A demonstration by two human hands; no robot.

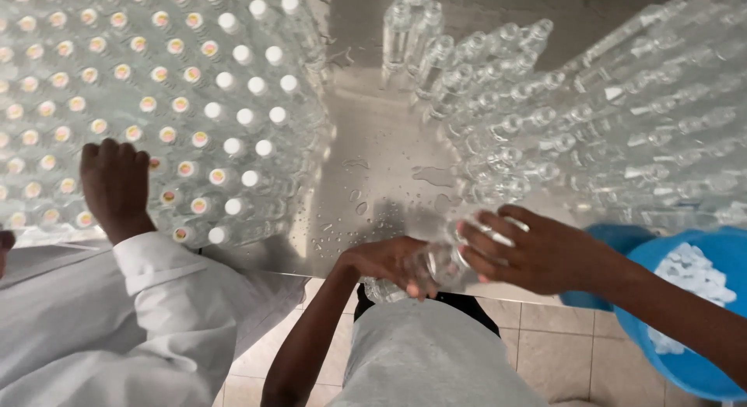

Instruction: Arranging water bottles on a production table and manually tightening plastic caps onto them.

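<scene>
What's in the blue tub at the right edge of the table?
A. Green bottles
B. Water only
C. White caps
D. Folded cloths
C: the blue tub holds a heap of small white caps, like those on the capped bottles at the left; the person's right hand and left hand hold a clear bottle beside it.

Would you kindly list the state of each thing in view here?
Held bottle: clear, gripped by both the left hand and right hand.
Left bottles: capped, upright.
Right bottles: uncapped.
Steel table: wet with droplets.
Blue basin: holds white caps.
</scene>
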